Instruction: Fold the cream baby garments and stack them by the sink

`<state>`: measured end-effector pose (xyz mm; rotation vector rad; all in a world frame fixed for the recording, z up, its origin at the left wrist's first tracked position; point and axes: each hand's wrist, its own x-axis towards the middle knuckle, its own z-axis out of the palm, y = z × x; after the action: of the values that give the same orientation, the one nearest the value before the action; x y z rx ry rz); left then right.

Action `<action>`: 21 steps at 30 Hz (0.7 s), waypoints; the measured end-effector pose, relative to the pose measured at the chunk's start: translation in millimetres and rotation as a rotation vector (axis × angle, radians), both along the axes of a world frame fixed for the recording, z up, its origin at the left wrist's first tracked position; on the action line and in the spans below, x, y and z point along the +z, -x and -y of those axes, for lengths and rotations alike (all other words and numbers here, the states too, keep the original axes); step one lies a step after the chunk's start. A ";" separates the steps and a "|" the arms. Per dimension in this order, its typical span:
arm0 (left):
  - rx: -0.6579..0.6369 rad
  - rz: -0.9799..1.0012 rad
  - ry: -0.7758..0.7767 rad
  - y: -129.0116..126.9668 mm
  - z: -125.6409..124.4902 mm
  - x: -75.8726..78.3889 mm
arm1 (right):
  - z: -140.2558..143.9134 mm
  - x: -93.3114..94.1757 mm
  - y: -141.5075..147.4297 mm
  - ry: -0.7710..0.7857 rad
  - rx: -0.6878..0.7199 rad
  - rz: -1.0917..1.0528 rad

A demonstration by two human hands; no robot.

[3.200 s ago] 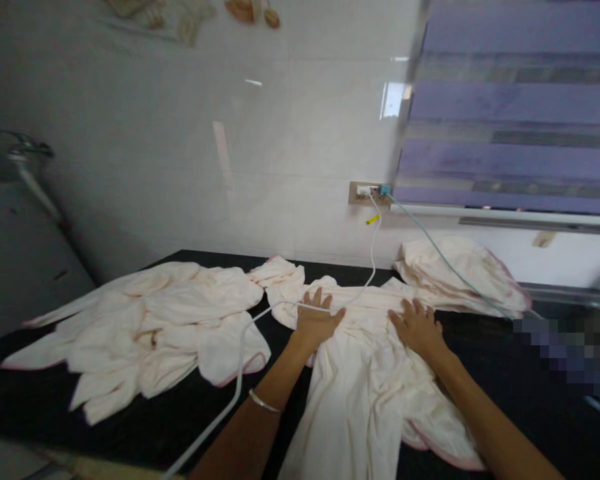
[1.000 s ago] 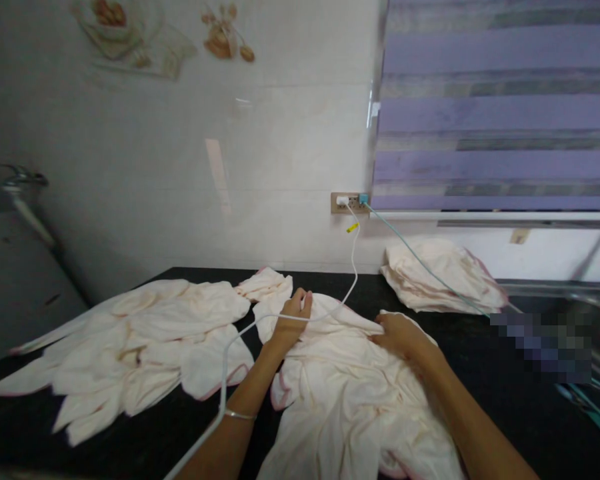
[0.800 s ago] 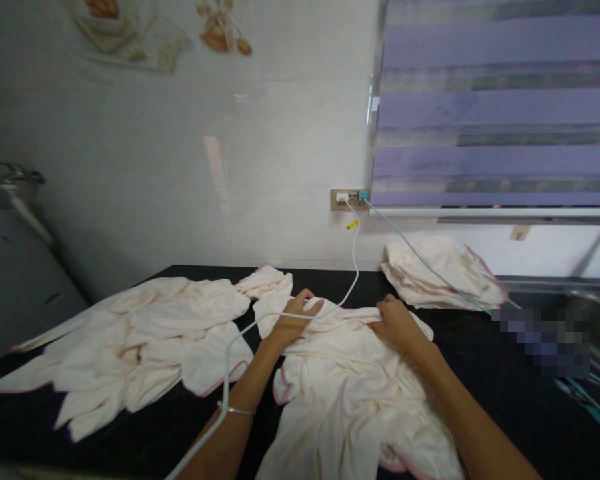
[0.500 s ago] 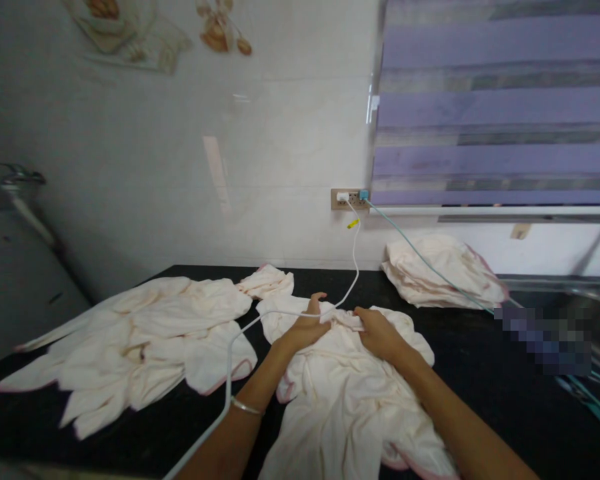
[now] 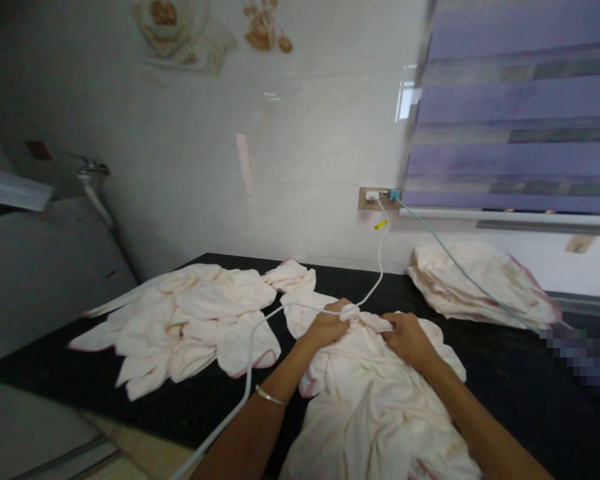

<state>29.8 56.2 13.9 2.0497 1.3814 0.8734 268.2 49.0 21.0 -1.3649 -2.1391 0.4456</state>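
Note:
A crumpled cream garment with pink edging lies on the black countertop in front of me. My left hand is closed on its upper edge, left of the middle. On the same edge, a little to the right, my right hand grips the cloth between thumb and fingers. Gathered fabric runs between the two hands. A white cable crosses over the garment close to my left fingers and passes my left forearm, which wears a bangle.
Several similar cream cloths lie in a loose pile on the left. A folded stack sits at the back right, with a teal cord across it. Both cords run from the wall socket. A blurred purple patch shows far right.
The view has swung left, so things sit further right in the picture. My left fingers, raised before, have closed over the garment's edge. My right hand keeps its grip.

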 end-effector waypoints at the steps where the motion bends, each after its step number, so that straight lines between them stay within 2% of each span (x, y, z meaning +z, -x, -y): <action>1: 0.010 0.016 -0.010 -0.1 -1.7 -0.6 | -1.2 -1.5 -0.8 -0.011 -0.019 -0.002; 4: 0.089 0.091 -0.091 2.8 -9.7 0.7 | -5.6 -4.3 -9.0 -0.068 -0.098 0.005; 7: 0.278 0.231 -0.240 15.3 -20.6 6.9 | -11.4 -3.2 -27.5 -0.134 -0.184 -0.040; 10: 0.451 0.374 -0.285 34.2 -29.4 15.0 | -17.3 0.7 -51.0 -0.226 -0.286 -0.145; 14: 0.493 0.463 -0.259 49.3 -34.2 22.4 | -22.3 6.5 -72.9 -0.324 -0.381 -0.212; 16: 0.472 0.491 -0.255 50.1 -34.9 24.0 | -22.1 9.8 -77.7 -0.260 -0.311 -0.186; 21: 0.531 0.589 -0.192 53.5 -35.5 24.2 | -10.5 18.2 -81.2 0.117 0.057 -0.184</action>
<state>-23.7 91.7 38.1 1.3599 1.5384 1.7243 349.4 59.5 39.3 -1.2746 -2.0320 0.7010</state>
